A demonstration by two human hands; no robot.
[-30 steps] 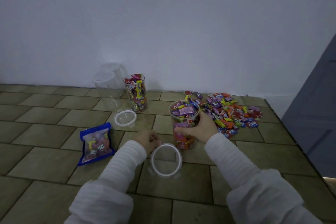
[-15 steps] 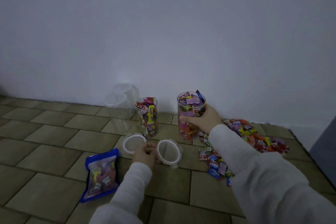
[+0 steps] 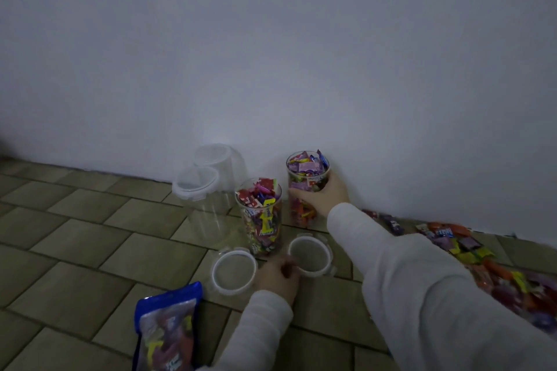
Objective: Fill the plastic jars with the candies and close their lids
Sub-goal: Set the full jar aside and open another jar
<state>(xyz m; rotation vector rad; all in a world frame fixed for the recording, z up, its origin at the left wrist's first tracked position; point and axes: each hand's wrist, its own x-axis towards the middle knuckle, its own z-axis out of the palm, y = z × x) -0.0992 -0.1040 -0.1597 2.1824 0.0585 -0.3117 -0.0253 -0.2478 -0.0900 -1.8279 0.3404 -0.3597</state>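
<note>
While brimful — jar (image 3: 306,187) in right hand (image 3: 324,197) grip | left hand (image 3: 278,277) pinches lid (image 3: 310,254)

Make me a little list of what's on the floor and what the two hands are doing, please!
full jars: two, lids off, one by the lids, one by the wall
right hand: grips the jar by the wall
left hand: holds a loose lid
other loose lid: flat on the tiles
empty jars: two, lids on
loose candies: piled on the right
blue candy bag: lying near the left sleeve
</note>
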